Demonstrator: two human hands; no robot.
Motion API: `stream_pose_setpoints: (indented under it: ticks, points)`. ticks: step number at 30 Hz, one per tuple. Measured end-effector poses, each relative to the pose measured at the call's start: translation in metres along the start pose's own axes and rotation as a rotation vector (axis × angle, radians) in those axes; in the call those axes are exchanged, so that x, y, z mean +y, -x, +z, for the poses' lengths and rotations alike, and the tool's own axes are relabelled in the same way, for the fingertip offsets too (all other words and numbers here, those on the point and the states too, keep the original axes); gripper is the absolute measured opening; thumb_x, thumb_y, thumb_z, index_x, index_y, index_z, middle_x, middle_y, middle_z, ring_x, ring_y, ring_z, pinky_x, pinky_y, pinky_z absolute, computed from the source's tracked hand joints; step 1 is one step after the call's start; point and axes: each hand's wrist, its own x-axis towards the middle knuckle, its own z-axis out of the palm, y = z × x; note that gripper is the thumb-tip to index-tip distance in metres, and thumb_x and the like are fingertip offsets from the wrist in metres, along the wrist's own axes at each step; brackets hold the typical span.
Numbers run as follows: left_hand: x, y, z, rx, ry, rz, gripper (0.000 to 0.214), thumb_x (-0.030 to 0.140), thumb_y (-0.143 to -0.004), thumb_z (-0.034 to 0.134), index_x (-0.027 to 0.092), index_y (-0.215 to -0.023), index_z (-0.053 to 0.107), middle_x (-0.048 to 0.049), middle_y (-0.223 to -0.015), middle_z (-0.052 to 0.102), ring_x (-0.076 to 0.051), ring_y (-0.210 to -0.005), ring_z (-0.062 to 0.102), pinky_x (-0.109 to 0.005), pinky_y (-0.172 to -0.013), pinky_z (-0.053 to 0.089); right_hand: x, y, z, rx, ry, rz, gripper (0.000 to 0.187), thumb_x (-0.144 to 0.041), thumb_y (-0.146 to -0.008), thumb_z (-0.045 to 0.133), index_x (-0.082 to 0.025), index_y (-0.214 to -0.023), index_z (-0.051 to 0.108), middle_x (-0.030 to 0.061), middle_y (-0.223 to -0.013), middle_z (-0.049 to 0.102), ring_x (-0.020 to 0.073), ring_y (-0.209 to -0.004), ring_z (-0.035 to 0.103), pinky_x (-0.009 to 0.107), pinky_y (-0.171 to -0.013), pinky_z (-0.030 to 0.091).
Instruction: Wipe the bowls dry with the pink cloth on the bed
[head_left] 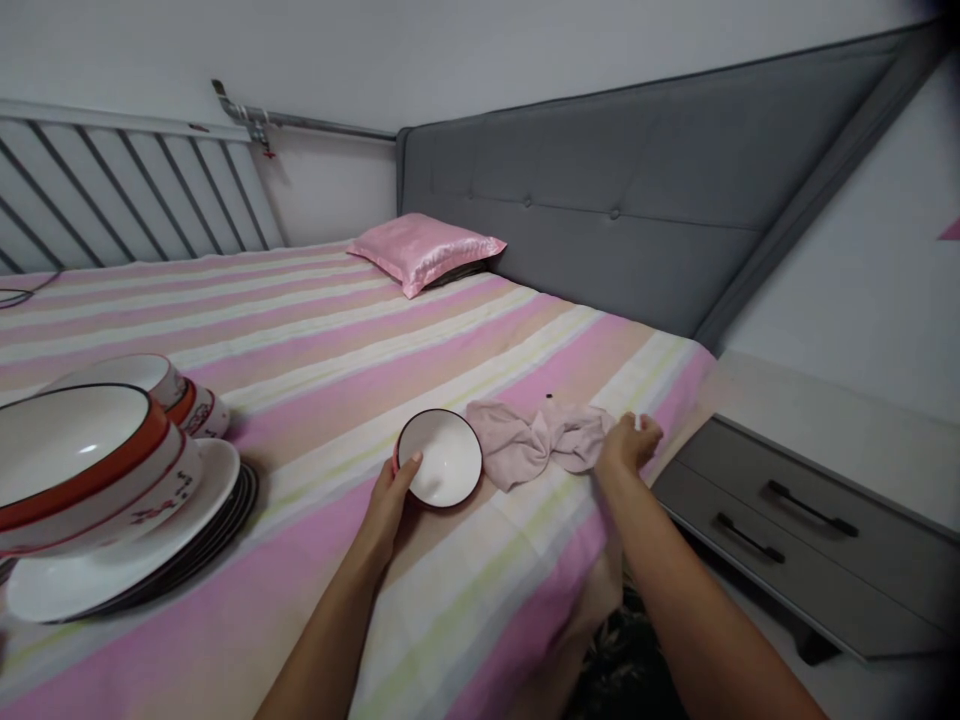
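Firstly: crumpled pink cloth [517, 447], landmark, on striped bedspread [315, 400]. White bowl [446, 465], dark-rimmed, just left of cloth; gripped by left hand [394, 487], thumb inside. Right hand [628, 445], at cloth's right end, fingers curled; whether holding anything, cannot tell.

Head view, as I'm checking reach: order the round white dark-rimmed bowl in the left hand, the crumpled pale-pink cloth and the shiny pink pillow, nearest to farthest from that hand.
1. Bowl, gripped by the left hand.
2. Cloth, just right of the bowl.
3. Pillow, beyond, near the grey padded headboard.
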Motion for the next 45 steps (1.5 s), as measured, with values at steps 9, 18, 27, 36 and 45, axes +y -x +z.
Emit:
stream_pose_setpoints:
  ticks: [9, 18, 27, 36, 45]
  points:
    - [0.003, 0.001, 0.001, -0.003, 0.000, 0.000, 0.059, 0.051, -0.072, 0.070, 0.015, -0.118, 0.059, -0.0137, -0.117, 0.066, -0.029, -0.110, 0.060, -0.039, -0.096, 0.045, -0.033, 0.061, 0.029, -0.768, 0.414, -0.585, 0.066, -0.033, -0.075, 0.063, -0.019, -0.136, 0.042, 0.0163, -0.151, 0.025, 0.0299, -0.133, 0.037, 0.045, -0.103, 0.037]
    - [0.002, 0.002, 0.002, 0.009, -0.278, 0.142, 0.066, 0.053, -0.069, 0.069, 0.012, -0.120, 0.055, -0.0145, -0.119, 0.063, -0.031, -0.110, 0.058, -0.042, -0.093, 0.044, -0.018, 0.072, 0.043, -1.025, 0.748, -0.559, 0.029, -0.028, -0.088, 0.052, -0.025, -0.115, 0.065, 0.0084, -0.121, 0.061, 0.0253, -0.114, 0.052, 0.035, -0.092, 0.040]
    - [-0.002, 0.007, 0.003, 0.087, -0.513, 0.364, 0.057, 0.046, -0.071, 0.062, 0.013, -0.117, 0.054, -0.0129, -0.113, 0.065, -0.029, -0.103, 0.060, -0.042, -0.092, 0.045, -0.035, 0.055, 0.041, -0.626, 0.505, -0.460, 0.028, -0.016, -0.087, 0.038, -0.016, -0.101, 0.062, 0.0098, -0.100, 0.065, 0.0219, -0.095, 0.059, 0.033, -0.086, 0.045]
    - [0.007, 0.025, 0.018, 0.343, -0.958, 0.578, 0.063, 0.036, -0.066, 0.061, 0.017, -0.125, 0.051, -0.0109, -0.112, 0.067, -0.030, -0.097, 0.064, -0.041, -0.084, 0.049, -0.112, 0.097, 0.011, -0.555, -0.116, -0.770, 0.019, -0.017, -0.089, 0.039, -0.020, -0.096, 0.057, 0.0063, -0.092, 0.061, 0.0195, -0.090, 0.058, 0.032, -0.079, 0.046]
    - [-0.003, 0.020, 0.008, 0.211, -1.308, 0.633, 0.022, 0.031, -0.072, 0.050, 0.018, -0.078, 0.066, -0.0133, -0.079, 0.071, -0.031, -0.077, 0.066, -0.039, -0.068, 0.050, -0.104, 0.164, 0.009, -0.876, 0.084, -1.208, 0.022, -0.029, -0.085, 0.056, -0.021, -0.104, 0.064, 0.0072, -0.121, 0.059, 0.0245, -0.114, 0.049, 0.041, -0.099, 0.037]
